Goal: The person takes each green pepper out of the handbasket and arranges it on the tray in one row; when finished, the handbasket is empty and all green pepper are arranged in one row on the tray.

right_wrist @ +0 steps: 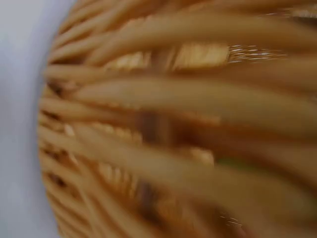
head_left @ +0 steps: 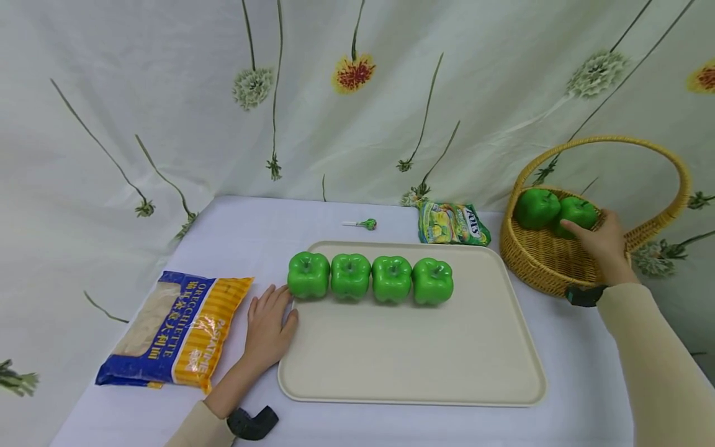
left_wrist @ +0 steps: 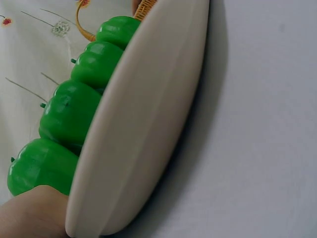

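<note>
Several green bell peppers (head_left: pixel 350 276) stand in a row along the back of a beige tray (head_left: pixel 408 360). My left hand (head_left: pixel 269 326) rests at the tray's left rim, fingers extended beside the leftmost pepper (head_left: pixel 309 275). At the right, a wicker basket (head_left: pixel 536 264) with a tall handle holds two more green peppers. My right hand (head_left: pixel 606 245) reaches inside it and grips the nearer pepper (head_left: pixel 580 212), thumb on its front; the other fingers are mostly hidden. The farther pepper (head_left: pixel 536 208) lies to its left. In the right wrist view, blurred basket weave (right_wrist: pixel 173 99) fills most of the picture.
A blue and orange pasta bag (head_left: pixel 179 329) lies left of my left hand. Behind the tray are a lollipop (head_left: pixel 367 224) and a green candy bag (head_left: pixel 451 223). A flower-print cloth (head_left: pixel 313 112) hangs at the back of the white table.
</note>
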### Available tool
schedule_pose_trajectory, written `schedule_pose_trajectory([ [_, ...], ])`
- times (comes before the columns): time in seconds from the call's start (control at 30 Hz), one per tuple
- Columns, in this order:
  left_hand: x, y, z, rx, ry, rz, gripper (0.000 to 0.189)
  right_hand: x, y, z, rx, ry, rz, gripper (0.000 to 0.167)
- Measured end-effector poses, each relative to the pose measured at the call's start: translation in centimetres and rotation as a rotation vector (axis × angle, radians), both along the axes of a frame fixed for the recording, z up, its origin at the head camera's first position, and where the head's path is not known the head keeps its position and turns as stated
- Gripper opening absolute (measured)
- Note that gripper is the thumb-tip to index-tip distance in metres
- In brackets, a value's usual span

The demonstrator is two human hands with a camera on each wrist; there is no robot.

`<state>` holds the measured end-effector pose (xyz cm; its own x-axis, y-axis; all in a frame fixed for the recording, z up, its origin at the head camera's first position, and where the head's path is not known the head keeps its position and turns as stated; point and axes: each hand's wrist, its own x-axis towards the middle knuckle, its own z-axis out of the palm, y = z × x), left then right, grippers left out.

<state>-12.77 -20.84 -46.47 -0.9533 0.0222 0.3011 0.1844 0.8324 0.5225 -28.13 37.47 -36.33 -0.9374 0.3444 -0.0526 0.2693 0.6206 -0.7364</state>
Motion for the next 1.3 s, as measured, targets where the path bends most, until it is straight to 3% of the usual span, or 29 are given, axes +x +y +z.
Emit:
schedule_pose_trajectory([
  [0.23, 0.0, 0.2, 0.0, 0.011, -0.016, -0.009, 0.043, -0.3, -0.1, -0.9, -0.002, -0.001, -0.056, 0.093],
  [0.63, 0.1, 0.0, 0.1, 0.010, -0.027, -0.001, 0.043, -1.0, -0.6, -1.7, 0.052, -0.009, -0.047, 0.081],
  [1.03, 0.1, 0.0, 0.2, 0.001, 0.020, -0.001, 0.043, -0.8, -0.8, -1.9, 0.071, 0.057, -0.077, 0.069],
  [1.3, 0.1, 0.0, 0.2, 0.010, -0.022, -0.001, 0.044, -0.8, -1.1, -1.9, 0.089, 0.084, -0.079, 0.060],
])
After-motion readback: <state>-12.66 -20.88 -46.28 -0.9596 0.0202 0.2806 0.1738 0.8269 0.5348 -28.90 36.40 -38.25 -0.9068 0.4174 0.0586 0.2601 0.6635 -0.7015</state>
